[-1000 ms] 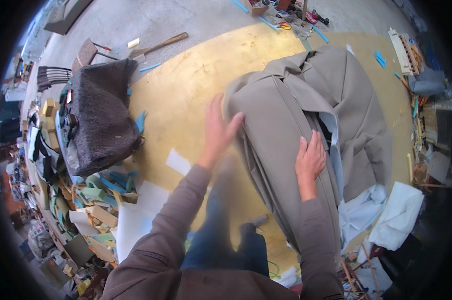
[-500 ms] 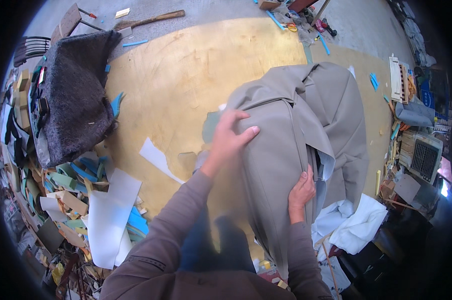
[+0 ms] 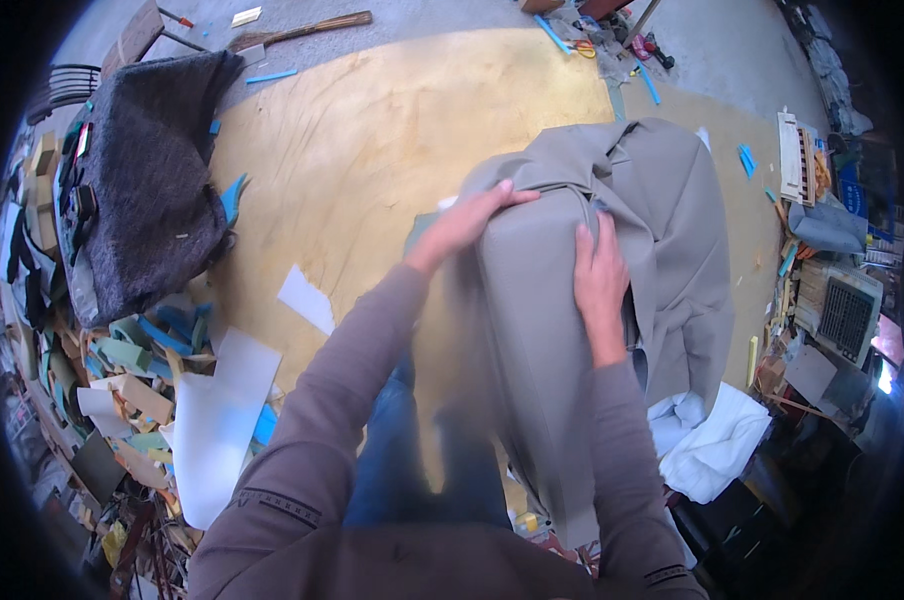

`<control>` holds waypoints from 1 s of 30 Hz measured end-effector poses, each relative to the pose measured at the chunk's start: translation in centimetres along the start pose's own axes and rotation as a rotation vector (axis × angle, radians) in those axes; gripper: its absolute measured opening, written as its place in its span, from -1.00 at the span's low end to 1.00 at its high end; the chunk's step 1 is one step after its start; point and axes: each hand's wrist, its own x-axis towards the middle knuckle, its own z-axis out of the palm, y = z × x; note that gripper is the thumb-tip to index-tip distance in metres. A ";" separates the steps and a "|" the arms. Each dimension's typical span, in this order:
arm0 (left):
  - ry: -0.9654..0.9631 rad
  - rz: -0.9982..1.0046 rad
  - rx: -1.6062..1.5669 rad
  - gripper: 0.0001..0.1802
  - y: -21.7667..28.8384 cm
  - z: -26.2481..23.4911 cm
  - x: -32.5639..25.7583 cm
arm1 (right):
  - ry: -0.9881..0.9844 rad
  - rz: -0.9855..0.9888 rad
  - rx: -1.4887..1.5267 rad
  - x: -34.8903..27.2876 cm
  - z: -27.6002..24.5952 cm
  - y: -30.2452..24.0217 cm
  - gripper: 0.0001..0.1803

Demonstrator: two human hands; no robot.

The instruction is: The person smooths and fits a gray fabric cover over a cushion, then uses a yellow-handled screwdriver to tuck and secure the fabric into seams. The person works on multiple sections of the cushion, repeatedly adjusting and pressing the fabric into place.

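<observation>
A long, padded block, seemingly a cushion, lies under smooth grey leather-like material at my front right. More of this grey cover is bunched in loose folds along its far and right sides. My left hand grips the cover at the far left corner, thumb and fingers close together on the fold. My right hand lies along the right side of the top, its fingers stretched toward the far end, against the seam and loose folds. What is under the cover is hidden.
A tan board spreads over the floor. Dark felt-like cloth covers something at the left, above a heap of foam offcuts and a white sheet. White batting lies at the right. Orange-handled scissors lie far off.
My right hand has moved up from the lower right side toward the far end of the cushion. The left hand has shifted farther away onto the far corner fold.
</observation>
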 end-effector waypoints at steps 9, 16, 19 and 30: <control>0.115 0.135 0.380 -0.38 2.2 0.9 0.1 | -0.290 -0.042 -0.318 7.8 0.3 -6.8 -0.56; 0.408 0.145 1.324 -0.63 3.1 6.0 0.4 | -0.168 -0.118 -0.311 7.6 3.3 -7.3 -0.58; 0.489 0.175 1.466 -0.64 2.7 8.3 -1.0 | 0.056 -0.143 -0.239 5.1 3.3 -6.4 -0.59; 0.495 0.347 1.594 -0.34 -6.0 24.3 -10.5 | 0.287 -0.010 -0.131 -13.4 0.2 6.6 -0.56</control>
